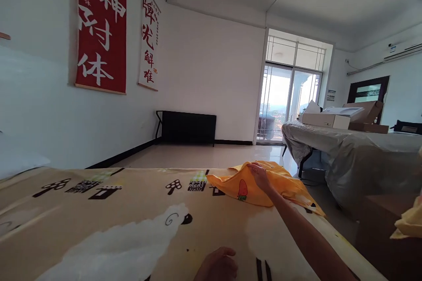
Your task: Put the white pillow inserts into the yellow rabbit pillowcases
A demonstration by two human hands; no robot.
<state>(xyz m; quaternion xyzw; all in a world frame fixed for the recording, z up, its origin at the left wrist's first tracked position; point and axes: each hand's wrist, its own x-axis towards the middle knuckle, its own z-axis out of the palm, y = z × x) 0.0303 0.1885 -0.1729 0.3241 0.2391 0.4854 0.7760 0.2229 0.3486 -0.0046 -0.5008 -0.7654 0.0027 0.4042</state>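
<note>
An orange cloth with a printed carrot lies loosely bunched at the far right part of a beige, sheep-patterned sheet. My right hand pinches the cloth near its far edge, and the fabric lifts a little under the fingers. Low in the middle of the view, my left hand is over the sheet with its fingers curled. What it holds, if anything, is hidden.
To the right stands a plastic-covered table carrying white and brown boxes. A black folded table leans by the back wall. Yellow fabric shows at the right edge, above a dark brown box.
</note>
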